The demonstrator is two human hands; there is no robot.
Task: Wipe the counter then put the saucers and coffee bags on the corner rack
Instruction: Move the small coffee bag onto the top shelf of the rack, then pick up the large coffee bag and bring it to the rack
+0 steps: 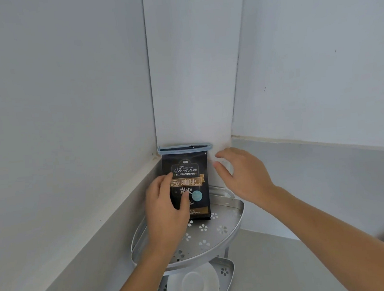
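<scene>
Pale walls point(67, 86) meet at a corner above a grey counter point(287, 264). In that corner stands a two-tier metal rack point(218, 235) with flower-shaped cut-outs. A dark coffee bag point(188, 168) stands upright at the back of the rack's upper tier, against the wall. The left hand point(166, 207) grips the bag's lower left side, thumb across its front. The right hand point(241, 176) hovers just right of the bag, fingers spread, not touching it. A white saucer point(193, 285) lies on the rack's lower tier.
</scene>
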